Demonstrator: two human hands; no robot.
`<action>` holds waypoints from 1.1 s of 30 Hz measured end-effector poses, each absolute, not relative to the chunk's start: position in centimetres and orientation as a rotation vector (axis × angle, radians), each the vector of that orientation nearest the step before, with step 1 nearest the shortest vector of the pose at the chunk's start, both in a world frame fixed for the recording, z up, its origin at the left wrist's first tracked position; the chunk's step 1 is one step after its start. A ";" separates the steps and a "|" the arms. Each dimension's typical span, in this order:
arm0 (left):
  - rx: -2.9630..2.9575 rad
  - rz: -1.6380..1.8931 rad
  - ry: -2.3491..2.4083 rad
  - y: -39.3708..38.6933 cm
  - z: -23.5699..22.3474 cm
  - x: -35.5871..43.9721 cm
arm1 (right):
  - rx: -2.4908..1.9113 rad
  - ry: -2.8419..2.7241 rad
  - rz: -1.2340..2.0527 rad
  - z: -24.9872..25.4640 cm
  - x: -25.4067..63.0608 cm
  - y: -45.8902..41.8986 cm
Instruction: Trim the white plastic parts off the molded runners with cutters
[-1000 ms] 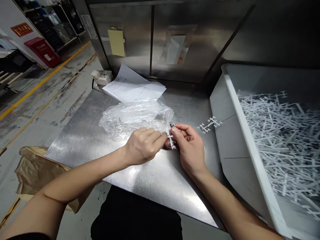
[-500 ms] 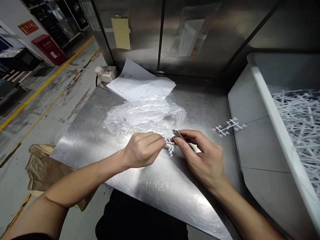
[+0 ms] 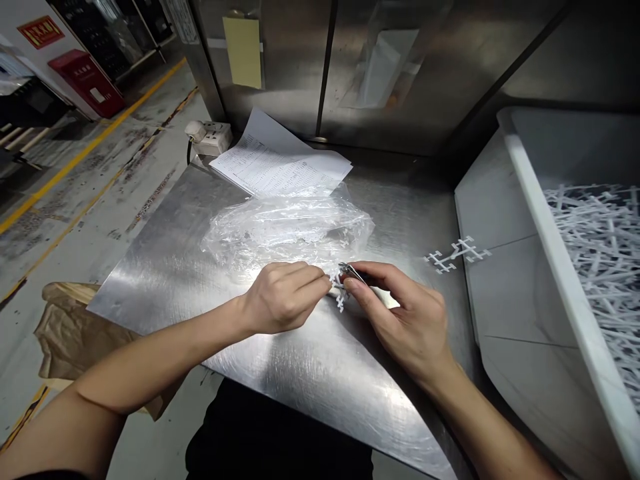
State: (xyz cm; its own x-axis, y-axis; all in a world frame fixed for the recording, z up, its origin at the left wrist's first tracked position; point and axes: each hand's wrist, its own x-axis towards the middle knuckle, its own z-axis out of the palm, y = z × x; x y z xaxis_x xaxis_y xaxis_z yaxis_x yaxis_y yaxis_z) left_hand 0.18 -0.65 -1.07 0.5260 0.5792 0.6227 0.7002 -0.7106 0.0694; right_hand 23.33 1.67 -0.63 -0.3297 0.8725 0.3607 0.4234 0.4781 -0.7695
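My left hand [image 3: 287, 297] is closed, its fingertips pinching a small white branched plastic piece [image 3: 340, 301] above the metal table. In my right hand [image 3: 407, 303], between thumb and index finger, are silver nail clippers [image 3: 354, 272]. Their jaws are right by the top of the plastic piece; whether they touch it I cannot make out. Behind both hands lies a crumpled clear plastic bag [image 3: 285, 230], with small white bits showing in it. To the right, another white branched piece [image 3: 457, 255] lies near the bin's side.
A large white bin [image 3: 520, 280] full of white plastic pieces [image 3: 600, 267] stands at the right. Printed papers [image 3: 280, 160] and a power strip [image 3: 215, 139] sit at the back of the table [image 3: 300, 387]. Brown paper [image 3: 75, 333] is down at the left.
The clippers have tilted slightly and shifted a little left, closer to the plastic piece. My left hand keeps its pinch. The whole view has shifted slightly.
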 end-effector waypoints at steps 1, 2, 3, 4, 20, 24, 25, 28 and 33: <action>-2.571 -0.934 -1.084 -0.7 -1.0 0.2 | -1.081 -1.935 0.732 -0.5 23.3 1.6; -2.567 -0.930 -1.074 -0.7 -1.0 0.2 | -1.085 -1.933 0.741 -0.5 23.3 1.6; -2.562 -0.933 -1.064 -0.7 -0.9 0.2 | -1.087 -1.930 0.748 -0.4 23.3 1.6; -2.558 -0.940 -1.051 -0.7 -0.9 0.2 | -1.090 -1.928 0.755 -0.3 23.3 1.6; -2.647 -0.965 -1.062 -1.0 -2.2 0.7 | -1.171 -1.797 0.929 -1.6 22.9 1.6; -2.705 -0.993 -1.177 -1.2 -2.4 1.1 | -1.188 -1.769 1.046 -1.6 22.9 2.0; -2.716 -1.001 -1.201 -1.2 -2.4 1.1 | -1.193 -1.779 1.040 -1.6 23.0 2.0; -2.726 -1.020 -1.252 -1.2 -2.4 1.2 | -1.200 -1.820 0.919 -1.3 23.3 2.2; -2.739 -1.007 -1.266 -1.1 -2.5 1.0 | -1.088 -1.863 0.815 -0.2 23.4 2.1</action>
